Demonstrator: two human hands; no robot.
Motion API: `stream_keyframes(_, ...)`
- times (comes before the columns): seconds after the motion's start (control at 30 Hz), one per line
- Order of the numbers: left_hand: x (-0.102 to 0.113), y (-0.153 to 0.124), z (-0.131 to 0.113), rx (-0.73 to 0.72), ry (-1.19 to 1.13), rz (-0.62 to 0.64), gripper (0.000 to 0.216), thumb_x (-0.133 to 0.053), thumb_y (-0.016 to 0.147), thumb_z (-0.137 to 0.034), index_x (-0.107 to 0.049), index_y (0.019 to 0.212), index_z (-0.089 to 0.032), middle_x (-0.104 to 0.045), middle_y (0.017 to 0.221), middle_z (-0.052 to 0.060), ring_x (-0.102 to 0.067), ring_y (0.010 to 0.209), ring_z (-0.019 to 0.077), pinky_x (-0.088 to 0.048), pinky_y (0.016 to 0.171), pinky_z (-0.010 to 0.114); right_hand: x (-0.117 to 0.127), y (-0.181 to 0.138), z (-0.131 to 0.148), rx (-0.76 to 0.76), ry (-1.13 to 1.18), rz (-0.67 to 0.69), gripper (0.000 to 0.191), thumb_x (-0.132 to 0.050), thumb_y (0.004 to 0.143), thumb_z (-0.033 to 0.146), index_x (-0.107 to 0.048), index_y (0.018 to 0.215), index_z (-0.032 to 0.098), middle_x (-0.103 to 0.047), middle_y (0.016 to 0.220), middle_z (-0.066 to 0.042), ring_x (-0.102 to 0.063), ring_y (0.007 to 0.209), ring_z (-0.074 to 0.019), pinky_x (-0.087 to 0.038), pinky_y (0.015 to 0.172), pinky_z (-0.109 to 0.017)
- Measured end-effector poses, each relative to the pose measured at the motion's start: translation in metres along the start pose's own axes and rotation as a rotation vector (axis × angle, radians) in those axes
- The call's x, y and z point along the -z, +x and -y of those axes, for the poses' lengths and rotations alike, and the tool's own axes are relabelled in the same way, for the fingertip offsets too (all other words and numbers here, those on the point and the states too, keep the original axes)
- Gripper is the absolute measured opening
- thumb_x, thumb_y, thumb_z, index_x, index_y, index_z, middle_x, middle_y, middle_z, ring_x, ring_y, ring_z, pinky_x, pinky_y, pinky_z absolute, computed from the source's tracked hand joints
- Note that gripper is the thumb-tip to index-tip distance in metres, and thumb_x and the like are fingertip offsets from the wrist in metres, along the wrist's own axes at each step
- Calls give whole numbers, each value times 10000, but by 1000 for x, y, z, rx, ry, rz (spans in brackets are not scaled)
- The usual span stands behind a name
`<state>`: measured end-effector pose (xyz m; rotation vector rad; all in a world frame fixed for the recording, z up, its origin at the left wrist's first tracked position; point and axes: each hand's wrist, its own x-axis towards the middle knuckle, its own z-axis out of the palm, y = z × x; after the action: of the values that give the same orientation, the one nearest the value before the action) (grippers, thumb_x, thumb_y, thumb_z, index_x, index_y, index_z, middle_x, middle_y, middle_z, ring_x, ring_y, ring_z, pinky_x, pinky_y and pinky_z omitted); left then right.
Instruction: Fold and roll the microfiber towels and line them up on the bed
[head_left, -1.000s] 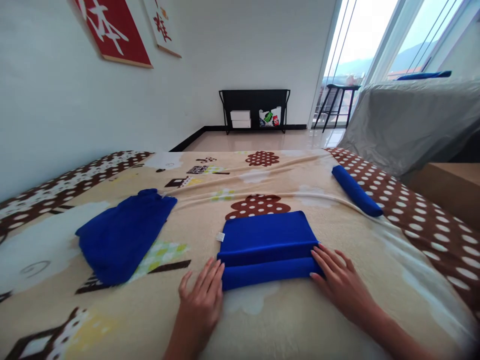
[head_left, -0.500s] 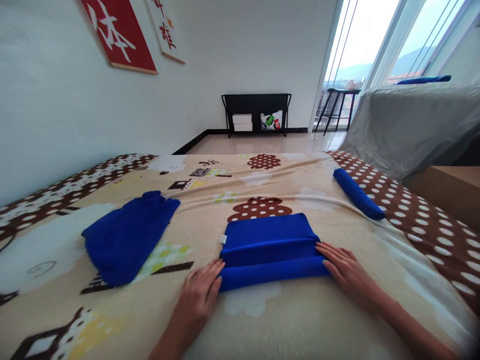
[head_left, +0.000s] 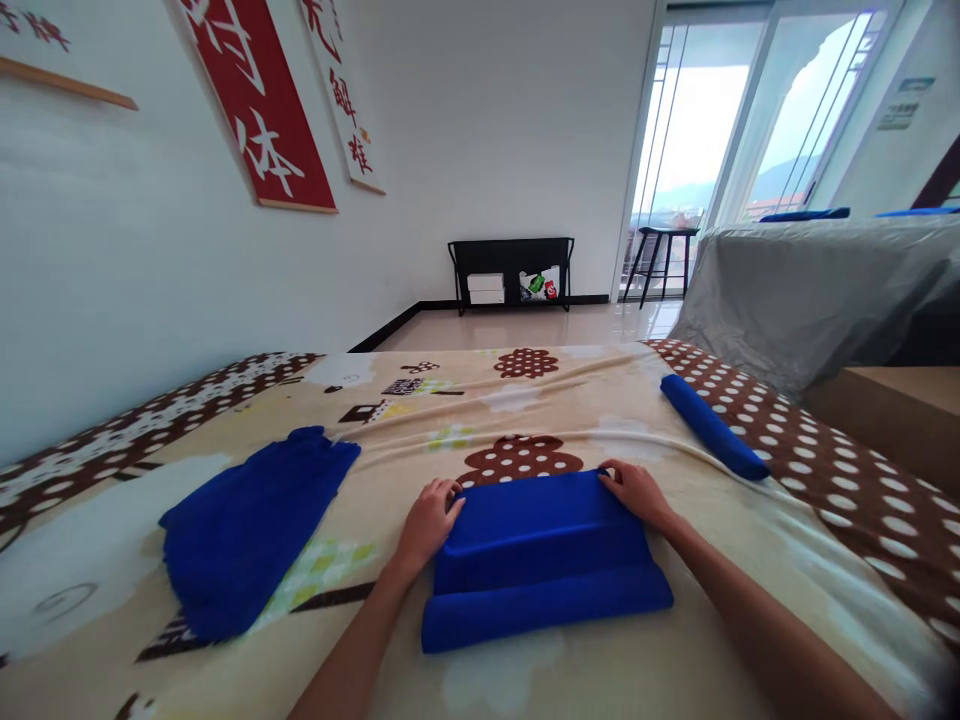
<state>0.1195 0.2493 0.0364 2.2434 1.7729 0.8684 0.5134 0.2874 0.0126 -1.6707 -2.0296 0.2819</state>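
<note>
Crosswise, the cloth (head_left: 540, 560) lies on the blanket (head_left: 600, 685), its body nearside of the fingers; left hand (head_left: 430, 520) and right hand (head_left: 637, 490) (neither nearer) each pinch a far corner.

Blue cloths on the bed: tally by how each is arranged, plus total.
Spread loose and rumpled cloth: 1
Partly folded cloth, between the left hand and right hand: 1
Rolled-up cloth: 1
Total: 3
</note>
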Motion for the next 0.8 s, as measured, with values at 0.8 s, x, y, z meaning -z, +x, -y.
stream_keyframes(0.8, -7, 20, -42, -139, 91, 85, 391, -466, 936, -325, -527, 1308, -223, -546, 1376, 107, -472, 1297, 257, -345, 1097, 454, 1, 2, 42, 306, -66, 58, 503, -435, 966, 494, -494, 1413, 271, -519, 1417, -91, -462, 1305, -251, -307, 1100, -429)
